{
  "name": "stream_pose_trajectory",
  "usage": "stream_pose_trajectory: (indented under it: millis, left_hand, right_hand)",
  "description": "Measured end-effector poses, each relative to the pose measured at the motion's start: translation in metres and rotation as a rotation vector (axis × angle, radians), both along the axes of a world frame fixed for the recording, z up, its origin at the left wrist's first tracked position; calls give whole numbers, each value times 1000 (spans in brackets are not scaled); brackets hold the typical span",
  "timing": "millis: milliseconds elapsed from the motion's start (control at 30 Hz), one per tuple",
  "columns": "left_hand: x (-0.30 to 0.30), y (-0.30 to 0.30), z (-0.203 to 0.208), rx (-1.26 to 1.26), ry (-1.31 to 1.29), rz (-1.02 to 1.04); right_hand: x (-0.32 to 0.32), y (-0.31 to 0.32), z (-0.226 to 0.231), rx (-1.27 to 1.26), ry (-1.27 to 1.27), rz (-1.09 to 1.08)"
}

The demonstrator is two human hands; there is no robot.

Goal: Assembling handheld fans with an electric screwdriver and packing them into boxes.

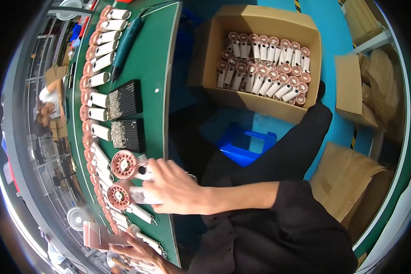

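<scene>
My right hand [176,188] is closed round the handles of two handheld fans, an upper fan [124,165] and a lower fan [119,196], with pink round grilles and white handles. It is at the front edge of the green table [153,118]. Lower left, my left hand [139,250] grips another handheld fan [97,235], seen edge-on and a little blurred, its fingers partly hidden. A long row of similar fans [98,113] lies along the table beyond both hands, handles toward me. Several more fans [141,213] lie beneath and between my hands.
Two black trays of small metal screws, a far tray [125,98] and a near tray [129,135], sit beside a teal electric screwdriver [127,43]. A cardboard box [260,101] of packed fans stands right, near a blue stool [242,146] and empty cartons [347,178]. Another person [50,107] is beyond the table.
</scene>
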State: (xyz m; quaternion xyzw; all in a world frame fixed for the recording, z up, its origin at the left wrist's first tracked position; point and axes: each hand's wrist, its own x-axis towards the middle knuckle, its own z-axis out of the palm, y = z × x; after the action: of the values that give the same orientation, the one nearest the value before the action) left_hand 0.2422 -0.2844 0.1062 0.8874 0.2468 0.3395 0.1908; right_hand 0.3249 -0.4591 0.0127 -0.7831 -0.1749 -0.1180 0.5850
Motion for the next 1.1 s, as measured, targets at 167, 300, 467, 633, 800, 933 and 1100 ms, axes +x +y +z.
stream_pose_trajectory:
  millis: [167,300,467,633,800,933,1100]
  left_hand:
    - [29,-53,-54,-31,49,-449]
    - [39,-98,-111,-145,420,-769]
    - [80,-178,-194,-198,699,-1082]
    - [147,-268,-283,-222,796,-1166]
    - [240,-355,-365,77,653,-1449]
    - [320,-402,-414,538,745,-1642]
    - [399,-465,-473,1065,817,-1966]
  right_hand:
    - [-15,-102,-36,107,189,-342]
    - [-17,-163,-95,35,356,-709]
    - [-7,-229,-160,83,515,-894]
    - [27,-318,-243,130,441,-926]
    - [57,-419,-277,-72,470,-1144]
    - [64,-444,-284,-62,507,-1116]
    - [67,-456,-272,-134,461,-1149]
